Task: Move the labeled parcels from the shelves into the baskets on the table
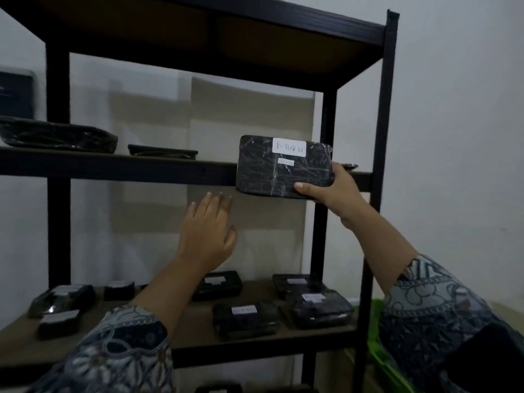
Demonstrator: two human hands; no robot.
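My right hand (331,188) grips the lower right corner of a black wrapped parcel (269,171) with a white handwritten label, held upright in front of the middle shelf (113,165). My left hand (208,231) is raised below that shelf with its fingers straight and spread, holding nothing. Two flat black parcels, a large one (56,134) and a thin one (163,151), lie on the middle shelf at the left. Several labeled black parcels, among them one at the front (245,319) and one at the right (317,306), lie on the lower shelf (192,333).
The black metal rack has an upright post (380,165) just right of my right hand. A green basket (380,350) shows at the lower right beside the rack. A dark object (17,93) sits at the far left edge. White wall lies behind.
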